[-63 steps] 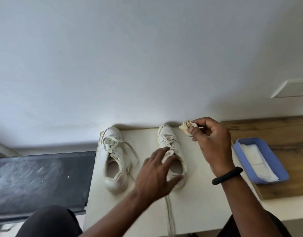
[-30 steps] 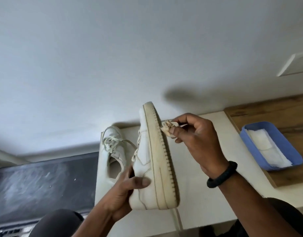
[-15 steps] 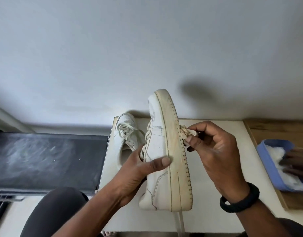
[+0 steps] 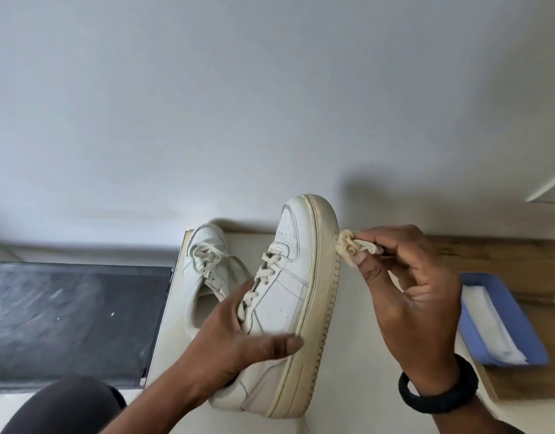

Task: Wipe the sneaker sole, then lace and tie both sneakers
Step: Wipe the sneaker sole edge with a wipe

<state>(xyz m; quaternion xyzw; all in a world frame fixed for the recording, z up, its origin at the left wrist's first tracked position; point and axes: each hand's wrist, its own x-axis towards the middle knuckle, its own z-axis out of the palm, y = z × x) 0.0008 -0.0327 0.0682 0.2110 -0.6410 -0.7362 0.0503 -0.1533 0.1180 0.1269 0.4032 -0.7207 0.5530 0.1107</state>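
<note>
Our left hand [image 4: 238,339] grips the white leather sneaker [image 4: 285,286]; right hand [image 4: 414,296] pinches crumpled beige cloth [image 4: 351,249] at its sole [image 4: 321,296]; lacing awaits.

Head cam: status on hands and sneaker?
Left hand grips raised sneaker, sole turned right. Right hand pinches crumpled wipe at sole edge near toe. Nothing blocking; second sneaker on table behind.

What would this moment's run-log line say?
phase: wiping sole | left hand: holds sneaker on its side | right hand: pinches crumpled wipe at sole edge | second sneaker: laces loose
</note>
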